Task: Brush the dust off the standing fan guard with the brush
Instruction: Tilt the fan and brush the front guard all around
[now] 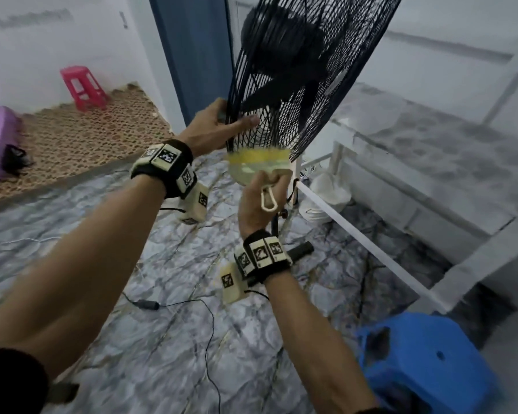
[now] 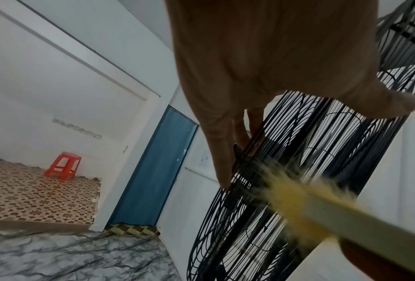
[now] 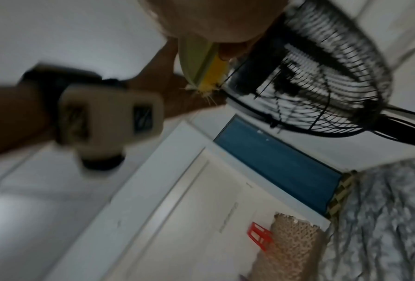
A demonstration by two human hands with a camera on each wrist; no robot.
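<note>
The black wire fan guard (image 1: pixel 299 70) stands tilted at the top middle, its dark blades showing behind the wires. My left hand (image 1: pixel 222 124) grips the guard's lower left rim, thumb across the front wires and fingers behind. My right hand (image 1: pixel 263 192) pinches a pale green brush (image 1: pixel 259 167) with yellow bristles, which touch the guard's bottom edge. A white clip (image 1: pixel 269 200) hangs from the brush handle. The left wrist view shows the blurred yellow bristles (image 2: pixel 295 201) on the guard (image 2: pixel 286 171). In the right wrist view the brush (image 3: pixel 206 64) meets the guard (image 3: pixel 322 76).
A blue plastic stool (image 1: pixel 428 360) stands at the lower right, a white frame (image 1: pixel 371 246) to the right of the fan. A black cable (image 1: pixel 192 306) lies on the marble floor. A red stool (image 1: pixel 83 88) and a blue door (image 1: pixel 195 55) are farther back.
</note>
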